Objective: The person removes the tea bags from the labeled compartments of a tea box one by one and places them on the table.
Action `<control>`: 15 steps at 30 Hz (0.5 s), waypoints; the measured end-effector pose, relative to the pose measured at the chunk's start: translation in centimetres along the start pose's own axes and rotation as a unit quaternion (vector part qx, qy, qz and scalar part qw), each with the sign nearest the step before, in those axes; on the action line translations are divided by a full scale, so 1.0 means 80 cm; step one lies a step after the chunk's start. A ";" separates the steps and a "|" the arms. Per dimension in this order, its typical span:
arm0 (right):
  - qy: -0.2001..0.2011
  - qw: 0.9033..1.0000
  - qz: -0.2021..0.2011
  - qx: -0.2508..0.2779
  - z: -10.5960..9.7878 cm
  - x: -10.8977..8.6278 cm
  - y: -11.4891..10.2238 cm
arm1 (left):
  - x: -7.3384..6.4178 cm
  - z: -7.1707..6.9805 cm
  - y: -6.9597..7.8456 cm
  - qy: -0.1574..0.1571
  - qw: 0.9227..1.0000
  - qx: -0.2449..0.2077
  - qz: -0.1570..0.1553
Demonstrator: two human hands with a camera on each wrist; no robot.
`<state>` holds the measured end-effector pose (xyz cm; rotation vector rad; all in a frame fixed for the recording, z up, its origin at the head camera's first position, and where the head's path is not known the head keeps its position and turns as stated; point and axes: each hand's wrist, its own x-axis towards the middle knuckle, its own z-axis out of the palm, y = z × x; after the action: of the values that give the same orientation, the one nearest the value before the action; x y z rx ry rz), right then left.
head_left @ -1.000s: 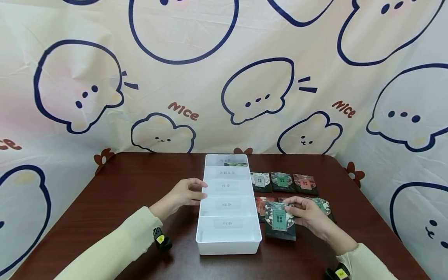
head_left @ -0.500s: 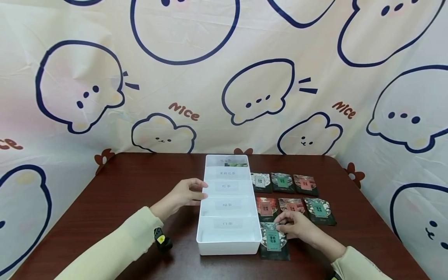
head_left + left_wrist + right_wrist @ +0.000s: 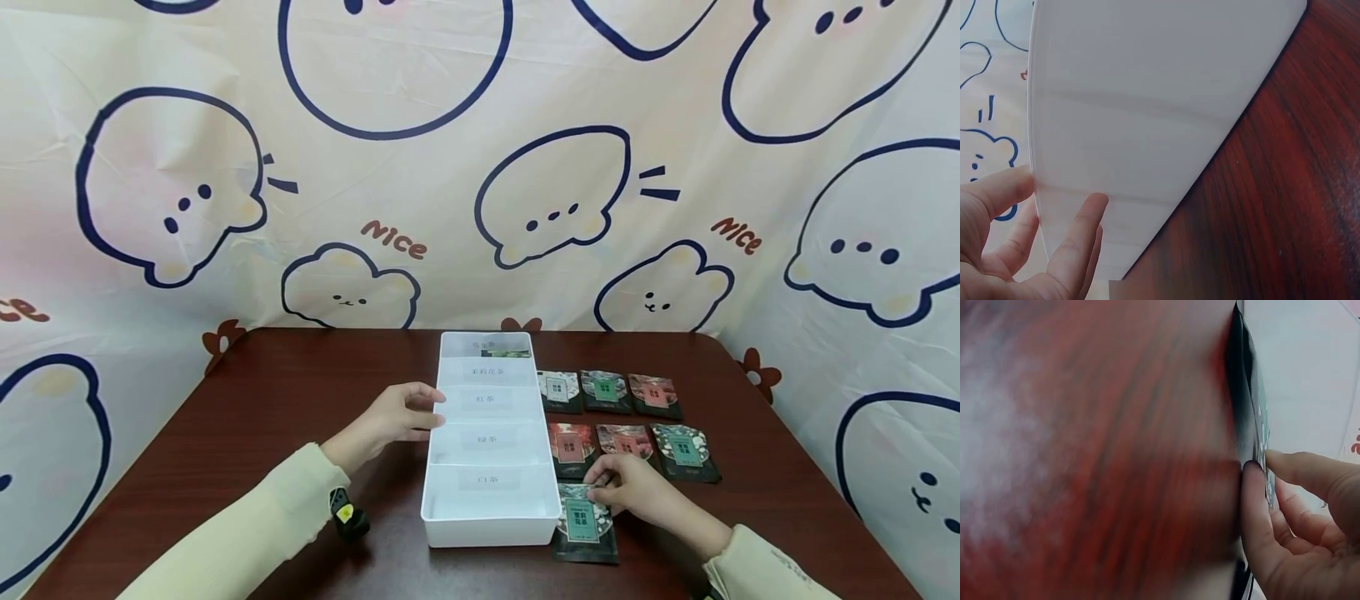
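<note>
In the head view, a long white plastic box with five labelled compartments stands on a dark reddish-brown wood table. At the box's left side, the left hand rests its fingertips on the wall, fingers loosely extended. Just beside the box's near right corner, the right hand pinches the top of a dark square packet with a green label and white floral print; whether packet and box touch, I cannot tell. Right of the box lie six similar packets in two rows: white-labelled, green-labelled and red-labelled in the far row; two red-labelled and one green-labelled in the nearer.

In the left wrist view, the left hand's fingers touch the box's rim and outer wall, spread apart.

In the right wrist view, the pinched packet appears edge-on between the right hand's thumb and fingers.
</note>
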<state>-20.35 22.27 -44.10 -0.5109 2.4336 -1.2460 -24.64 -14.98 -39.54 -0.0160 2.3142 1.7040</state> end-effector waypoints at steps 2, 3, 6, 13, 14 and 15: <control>0.003 1.000 -0.003 -0.013 0.001 0.000 -0.002 | 0.000 0.000 0.001 0.002 1.000 -0.003 -0.002; 0.004 1.000 -0.005 -0.017 0.001 0.000 -0.003 | 0.000 0.001 0.001 0.002 1.000 -0.004 -0.004; 0.006 1.000 -0.007 -0.024 0.002 -0.001 -0.006 | 0.001 0.001 0.000 0.002 1.000 -0.004 -0.001; 0.008 0.999 -0.007 -0.036 0.004 -0.002 -0.011 | 0.002 0.000 0.000 0.000 1.000 -0.002 0.000; 0.007 0.999 -0.007 -0.037 0.004 -0.002 -0.011 | 0.001 0.000 0.000 0.000 1.000 -0.002 0.000; 0.007 0.999 -0.006 -0.037 0.004 -0.002 -0.011 | 0.001 0.000 0.000 -0.001 1.000 -0.002 0.000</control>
<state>-19.92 21.58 -43.52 -0.5391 2.5003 -1.1704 -24.74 -14.98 -39.58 -0.0143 2.3089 1.7071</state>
